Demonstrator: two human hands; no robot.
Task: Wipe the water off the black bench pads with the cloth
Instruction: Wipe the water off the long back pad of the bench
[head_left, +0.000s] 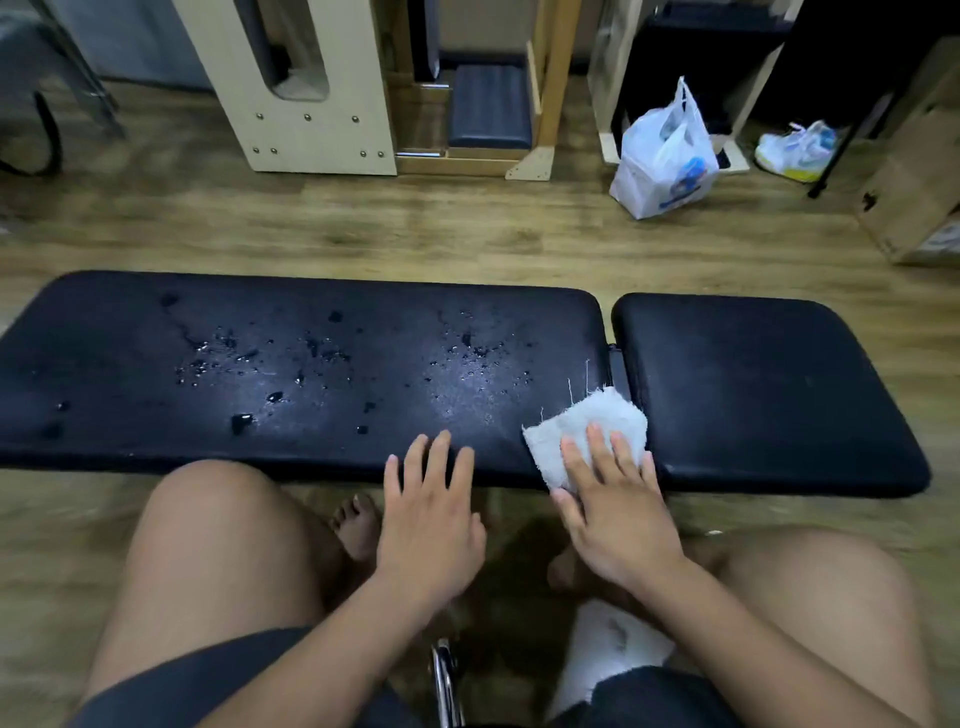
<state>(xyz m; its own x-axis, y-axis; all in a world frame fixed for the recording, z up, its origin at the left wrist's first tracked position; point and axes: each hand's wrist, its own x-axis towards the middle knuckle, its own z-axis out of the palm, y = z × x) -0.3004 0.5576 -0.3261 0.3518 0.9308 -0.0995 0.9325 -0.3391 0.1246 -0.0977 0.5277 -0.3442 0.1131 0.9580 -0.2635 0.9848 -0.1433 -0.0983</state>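
right hand flat, pressed white cloth | water drops lay leftward along long bench pad | left hand flat, empty

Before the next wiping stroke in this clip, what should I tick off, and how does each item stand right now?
1. Cloth under control: the right hand presses the cloth flat with straight fingers. Ok.
2. Cloth on the surface: it lies at the right end of the long pad, beside the gap. Ok.
3. Long pad dry: water drops are scattered to the left of the cloth. Not ok.
4. Path to the left free: the left hand rests on the near edge, probably in the way of a stroke along that edge. Not ok.
5. Short pad dry: no drops show, but the surface is dark. Cannot tell.
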